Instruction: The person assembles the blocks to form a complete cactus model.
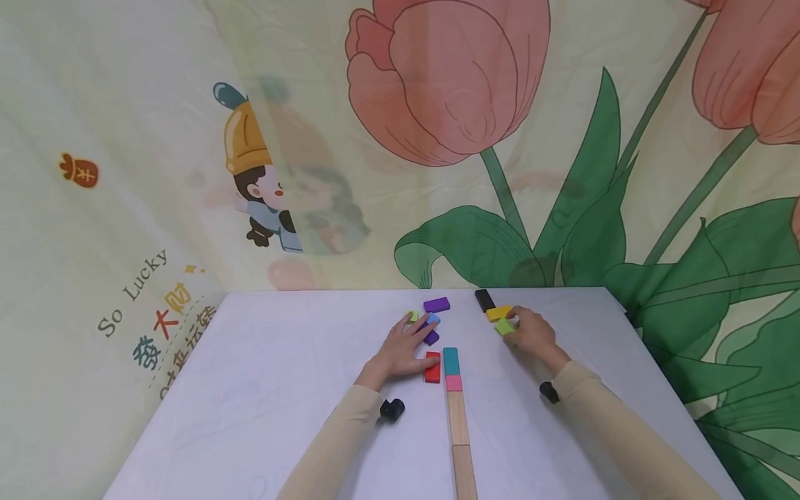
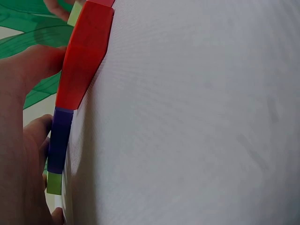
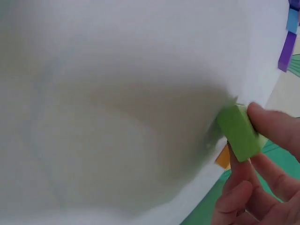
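Note:
My right hand point(image 1: 530, 337) pinches a light green block point(image 1: 505, 326) between thumb and fingers, close by a yellow block point(image 1: 498, 313). The right wrist view shows this green block point(image 3: 239, 132) tilted in the grip. With fingers spread, my left hand point(image 1: 400, 351) lies over a group of small blocks. Its thumb touches a red block point(image 1: 432, 368); its fingertips are at a dark purple block point(image 1: 431, 337), a blue block point(image 1: 433, 318) and another light green block point(image 1: 412, 317), all partly covered. In the left wrist view the red block point(image 2: 86, 54) stands beside the thumb.
A row runs toward me: teal block point(image 1: 451, 361), pink block point(image 1: 453, 383), then wooden blocks point(image 1: 458, 419). Farther back are a purple block point(image 1: 436, 304) and a black block point(image 1: 484, 300). The white table point(image 1: 250, 389) meets a printed curtain point(image 1: 312, 139) behind.

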`<state>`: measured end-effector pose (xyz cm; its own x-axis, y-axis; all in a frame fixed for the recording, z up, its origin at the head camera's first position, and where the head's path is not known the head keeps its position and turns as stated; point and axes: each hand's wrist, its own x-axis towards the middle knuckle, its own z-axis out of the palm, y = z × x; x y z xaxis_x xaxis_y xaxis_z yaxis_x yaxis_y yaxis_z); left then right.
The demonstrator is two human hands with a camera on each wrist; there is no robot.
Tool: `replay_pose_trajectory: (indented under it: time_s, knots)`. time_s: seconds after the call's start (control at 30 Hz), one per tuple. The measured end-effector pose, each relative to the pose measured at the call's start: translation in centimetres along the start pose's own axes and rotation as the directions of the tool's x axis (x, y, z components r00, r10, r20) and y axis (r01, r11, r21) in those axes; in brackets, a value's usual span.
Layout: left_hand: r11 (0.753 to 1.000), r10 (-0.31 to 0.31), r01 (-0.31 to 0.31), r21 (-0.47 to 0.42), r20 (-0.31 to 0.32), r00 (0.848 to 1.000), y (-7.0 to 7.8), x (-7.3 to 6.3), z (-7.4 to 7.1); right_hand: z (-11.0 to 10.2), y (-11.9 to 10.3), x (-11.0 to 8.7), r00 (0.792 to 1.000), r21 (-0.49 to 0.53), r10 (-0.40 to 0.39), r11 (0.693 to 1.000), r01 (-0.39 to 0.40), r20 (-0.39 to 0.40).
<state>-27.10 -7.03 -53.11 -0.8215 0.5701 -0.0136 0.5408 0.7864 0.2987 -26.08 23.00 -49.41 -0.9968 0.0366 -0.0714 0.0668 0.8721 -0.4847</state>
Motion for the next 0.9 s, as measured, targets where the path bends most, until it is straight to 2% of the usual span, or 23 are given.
replay_pose_trajectory:
  time_s: [0.07, 0.17, 0.3, 0.4, 0.47, 0.67, 0.9]
  knots:
    - [1.0, -0.001, 0.001, 0.002, -0.002, 1.0, -0.1, 0.0, 0.0, 0.1, -0.5, 0.2, 1.0, 0.027, -0.026, 0.999, 0.026, -0.012]
    - [1.0, 0.0, 0.001, 0.002, -0.005, 1.0, -0.1, -0.1, -0.1, 0.6, -1.5, 0.7, 0.999, 0.142, -0.052, 0.988, 0.053, -0.01]
    - [1.0, -0.004, 0.004, 0.007, -0.003, 1.0, 0.0, -0.2, -0.3, 1.7, -3.4, 1.4, 0.998, 0.328, -0.055, 0.944, 0.045, 0.023]
    - [1.0, -0.009, 0.009, 0.006, -0.001, 1.0, 0.0, -0.3, -0.4, 2.7, -4.6, 1.8, 0.998, 0.404, -0.043, 0.914, 0.02, 0.048]
    - [1.0, -0.015, 0.015, 0.009, 0.003, 1.0, 0.0, -0.3, -0.4, 3.3, -5.2, 2.0, 0.997, 0.431, -0.025, 0.902, -0.007, 0.068]
    - [0.999, -0.024, 0.023, 0.021, 0.011, 1.0, -0.1, -0.3, -0.4, 5.1, -6.4, 2.4, 0.995, 0.441, -0.001, 0.897, -0.044, 0.101]
    - [0.999, -0.016, 0.016, 0.029, 0.003, 1.0, -0.2, -0.4, -0.5, 5.9, -6.8, 2.5, 0.994, 0.446, -0.002, 0.894, -0.047, 0.109]
